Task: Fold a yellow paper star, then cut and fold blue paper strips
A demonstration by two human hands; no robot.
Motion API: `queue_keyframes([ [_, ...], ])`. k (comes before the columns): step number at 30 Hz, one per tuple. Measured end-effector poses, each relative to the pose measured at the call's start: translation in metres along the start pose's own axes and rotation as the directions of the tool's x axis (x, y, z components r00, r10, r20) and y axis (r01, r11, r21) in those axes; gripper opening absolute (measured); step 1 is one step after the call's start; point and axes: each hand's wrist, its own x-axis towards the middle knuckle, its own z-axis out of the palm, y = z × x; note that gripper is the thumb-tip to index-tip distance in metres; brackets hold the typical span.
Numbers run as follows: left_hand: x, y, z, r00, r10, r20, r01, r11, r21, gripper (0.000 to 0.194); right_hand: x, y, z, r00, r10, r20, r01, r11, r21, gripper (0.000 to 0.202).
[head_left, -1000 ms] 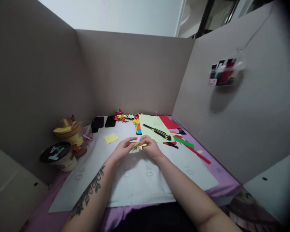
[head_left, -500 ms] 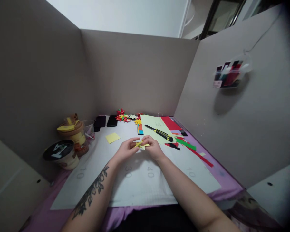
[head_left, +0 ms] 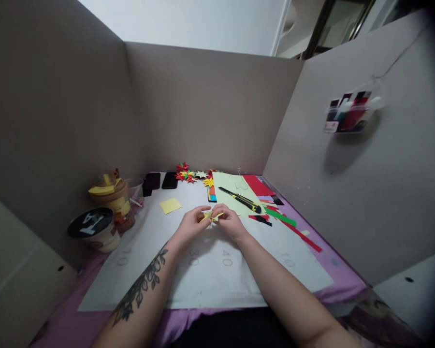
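Between both hands, just above the white sheet (head_left: pixel 210 285), is a small yellow folded paper piece (head_left: pixel 213 218) with pointed tips. My left hand (head_left: pixel 195 221) pinches its left side. On the right side, the fingers of my right hand (head_left: pixel 229 221) are closed on the same piece, partly hiding it. A yellow square of paper (head_left: pixel 170 206) lies flat to the left of my hands. Beyond my right hand a black and yellow utility knife (head_left: pixel 241 200) rests on a pale green sheet (head_left: pixel 226 183). Folded paper stars (head_left: pixel 186 175) in several colours are heaped at the back.
Paper strips (head_left: pixel 281 216) in red, green and black lie at the right, near a red sheet (head_left: pixel 257 185). Two dark phones (head_left: pixel 170 181) lie at the back left. A lidded tub (head_left: pixel 94 231), a terracotta pot (head_left: pixel 110 191) and a clear cup (head_left: pixel 136 188) stand at the left. Grey partitions (head_left: pixel 210 106) enclose the table.
The fingers of my right hand have shifted slightly on the yellow paper piece, and its tips are angled differently. The whole view has moved a little.
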Motion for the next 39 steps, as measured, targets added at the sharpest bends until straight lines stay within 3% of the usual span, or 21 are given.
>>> queue_keyframes([
  [9,-0.001,0.003,-0.002,1.000,-0.007,0.029,0.007,1.000,-0.014,0.047,-0.002,-0.004,0.001,0.997,0.062,0.047,-0.063,0.998,0.017,0.008],
  [14,0.000,0.003,-0.003,0.996,-0.076,0.053,0.081,0.991,-0.105,0.051,-0.002,-0.003,0.002,0.997,0.062,0.045,-0.062,0.998,-0.005,0.006],
  [19,0.003,-0.003,0.001,0.989,-0.148,-0.007,0.146,0.983,-0.107,0.050,-0.001,-0.002,0.004,0.998,0.030,0.053,-0.026,0.998,-0.063,0.004],
  [30,0.005,0.001,0.012,0.955,-0.293,0.040,0.276,0.831,-0.484,0.033,0.000,0.004,0.009,0.994,0.095,-0.059,-0.096,0.995,-0.016,0.007],
  [39,0.003,0.004,0.008,0.945,-0.322,0.051,0.295,0.777,-0.557,0.052,0.002,0.012,0.007,0.987,0.124,-0.103,-0.128,0.991,-0.030,0.012],
])
